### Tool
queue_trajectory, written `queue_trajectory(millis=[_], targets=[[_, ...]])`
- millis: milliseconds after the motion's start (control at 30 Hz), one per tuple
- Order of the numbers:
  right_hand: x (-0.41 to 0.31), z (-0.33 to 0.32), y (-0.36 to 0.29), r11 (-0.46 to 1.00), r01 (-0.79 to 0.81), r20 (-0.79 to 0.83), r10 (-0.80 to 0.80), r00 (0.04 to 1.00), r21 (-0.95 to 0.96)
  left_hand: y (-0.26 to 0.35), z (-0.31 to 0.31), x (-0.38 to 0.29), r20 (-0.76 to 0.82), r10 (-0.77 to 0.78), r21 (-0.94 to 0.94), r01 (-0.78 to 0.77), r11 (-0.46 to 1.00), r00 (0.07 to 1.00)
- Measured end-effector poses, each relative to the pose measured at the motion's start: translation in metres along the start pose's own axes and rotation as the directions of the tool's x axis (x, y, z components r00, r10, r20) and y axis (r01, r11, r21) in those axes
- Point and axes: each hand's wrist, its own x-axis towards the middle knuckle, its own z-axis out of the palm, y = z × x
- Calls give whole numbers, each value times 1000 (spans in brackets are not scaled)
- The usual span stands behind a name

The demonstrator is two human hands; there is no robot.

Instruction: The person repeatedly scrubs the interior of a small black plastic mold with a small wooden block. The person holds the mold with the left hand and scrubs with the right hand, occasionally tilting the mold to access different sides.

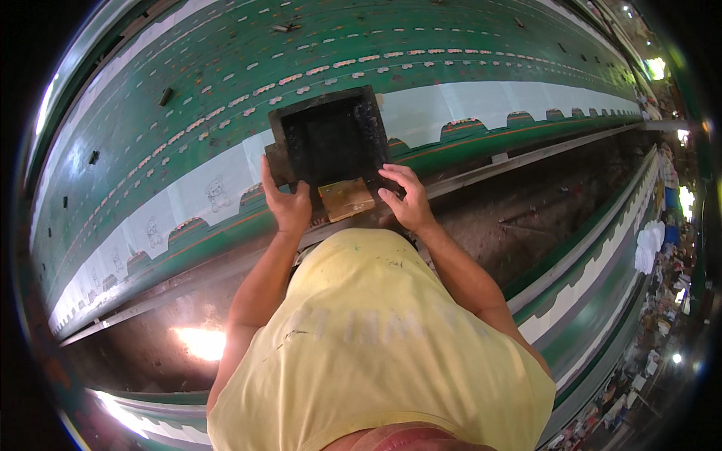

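Note:
A dark, square screen-printing frame (333, 135) lies on the white fabric strip at the near edge of a long green printing table. My left hand (289, 206) is at the frame's near left corner, thumb and fingers spread. At its near right corner is my right hand (407, 197), with fingers bent and apart; whether the fingertips touch the frame cannot be told. Between the hands, a brown block or small board (346, 199) with yellow edges sits at the frame's near side. Bear outlines are printed on the white fabric (194, 194) to the left; no outlines show on the right.
The green table (225, 90) carries rows of small printed marks and several small dark pieces. A rail (479, 173) runs along its near edge. Behind the person, across a brown aisle floor (507, 220), stands another long table (586, 287) with white fabric.

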Motion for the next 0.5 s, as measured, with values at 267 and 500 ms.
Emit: queue_trajectory(millis=[267, 500], targets=[[10, -118, 74, 999, 2, -67, -4, 998, -32, 36, 142, -22, 49, -61, -67, 64, 996, 997], [18, -182, 120, 1000, 3, -35, -3, 999, 13, 63, 208, -42, 0, -83, -46, 83, 995, 997]])
